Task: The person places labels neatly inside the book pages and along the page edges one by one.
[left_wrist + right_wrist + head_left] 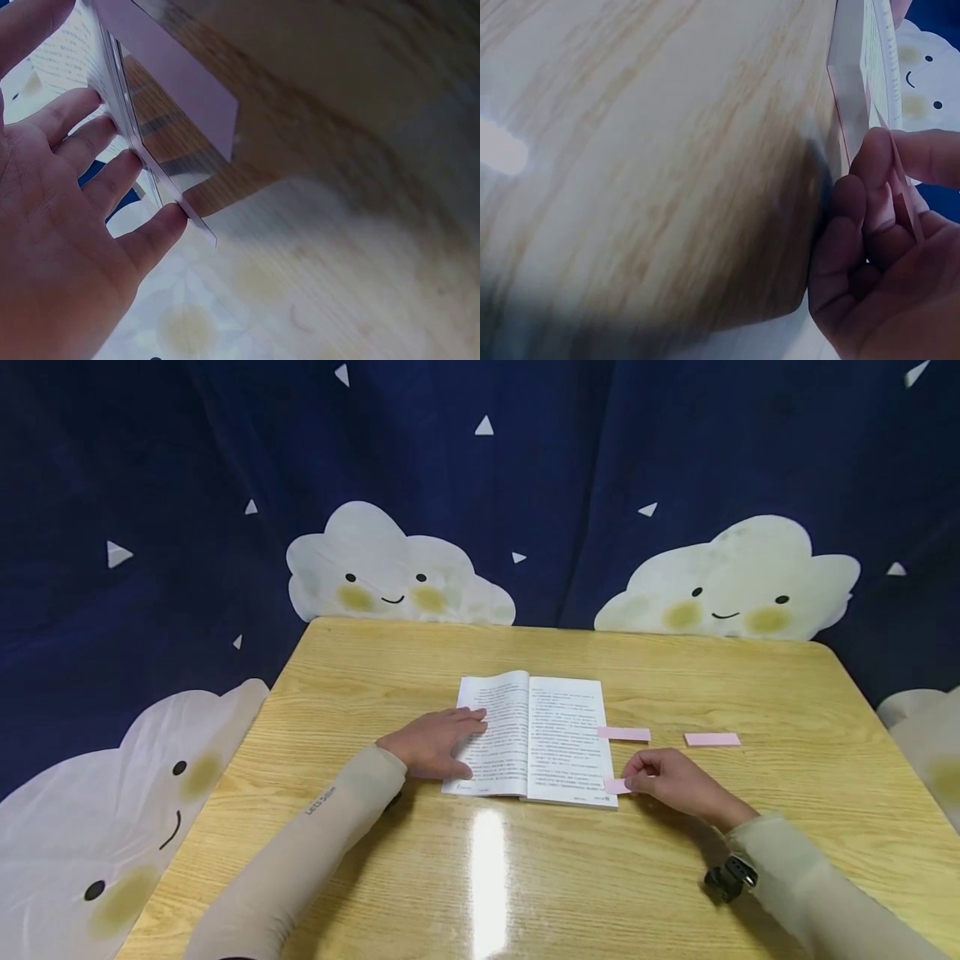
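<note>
An open book (pixel 566 718) with printed pages lies on the wooden table. My left hand (pixel 435 745) rests on its left page, fingers spread and fairly straight. At the lower right corner of the right page, my right hand (pixel 678 783) pinches a pink paper strip (pixel 617 787) between thumb and index finger; the right wrist view shows this strip (pixel 901 169) on edge between them. Higher up, a second pink strip (pixel 625 734) overlaps the right page's edge and sticks outward. In the left wrist view the left hand (pixel 71 202) has its fingertips against the book's side.
A third pink strip (pixel 712 740) lies on the table (pixel 405 868) to the right of the book. Behind the table hangs a dark blue curtain (pixel 555 468) with white clouds and triangles. Bright light reflects off the tabletop in front of the book.
</note>
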`<state>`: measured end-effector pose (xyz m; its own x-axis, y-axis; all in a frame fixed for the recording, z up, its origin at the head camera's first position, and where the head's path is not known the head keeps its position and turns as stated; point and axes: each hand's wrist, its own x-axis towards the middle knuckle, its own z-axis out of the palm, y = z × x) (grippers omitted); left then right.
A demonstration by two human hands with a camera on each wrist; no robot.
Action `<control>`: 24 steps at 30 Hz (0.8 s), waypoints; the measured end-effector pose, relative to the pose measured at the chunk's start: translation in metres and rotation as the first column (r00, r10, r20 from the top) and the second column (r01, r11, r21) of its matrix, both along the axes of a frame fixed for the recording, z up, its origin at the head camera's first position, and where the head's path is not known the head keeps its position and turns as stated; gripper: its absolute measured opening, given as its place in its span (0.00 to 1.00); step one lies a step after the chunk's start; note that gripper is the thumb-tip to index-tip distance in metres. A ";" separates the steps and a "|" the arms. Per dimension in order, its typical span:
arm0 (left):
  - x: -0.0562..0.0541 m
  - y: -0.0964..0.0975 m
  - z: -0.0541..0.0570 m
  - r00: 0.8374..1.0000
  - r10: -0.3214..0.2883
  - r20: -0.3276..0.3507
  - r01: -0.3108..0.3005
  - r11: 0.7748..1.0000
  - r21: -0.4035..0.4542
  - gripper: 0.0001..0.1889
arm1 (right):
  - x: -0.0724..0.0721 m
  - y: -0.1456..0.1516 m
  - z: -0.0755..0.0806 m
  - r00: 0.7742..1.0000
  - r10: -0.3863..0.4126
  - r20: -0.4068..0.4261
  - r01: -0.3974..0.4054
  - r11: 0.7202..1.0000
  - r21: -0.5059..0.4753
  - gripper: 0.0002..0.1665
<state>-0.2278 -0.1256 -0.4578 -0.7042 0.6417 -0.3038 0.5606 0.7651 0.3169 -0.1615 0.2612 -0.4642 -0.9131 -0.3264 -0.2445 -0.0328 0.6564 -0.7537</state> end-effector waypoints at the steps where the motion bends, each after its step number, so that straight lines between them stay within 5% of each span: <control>1: 0.000 0.000 0.000 1.000 0.000 -0.002 0.000 1.000 -0.003 0.41 | 0.000 0.000 0.000 1.000 0.002 -0.008 -0.002 1.000 0.007 0.05; 24: 0.000 0.000 0.000 1.000 -0.012 -0.005 0.012 1.000 -0.001 0.41 | 0.002 -0.007 0.001 0.996 0.073 -0.041 -0.067 0.989 0.129 0.07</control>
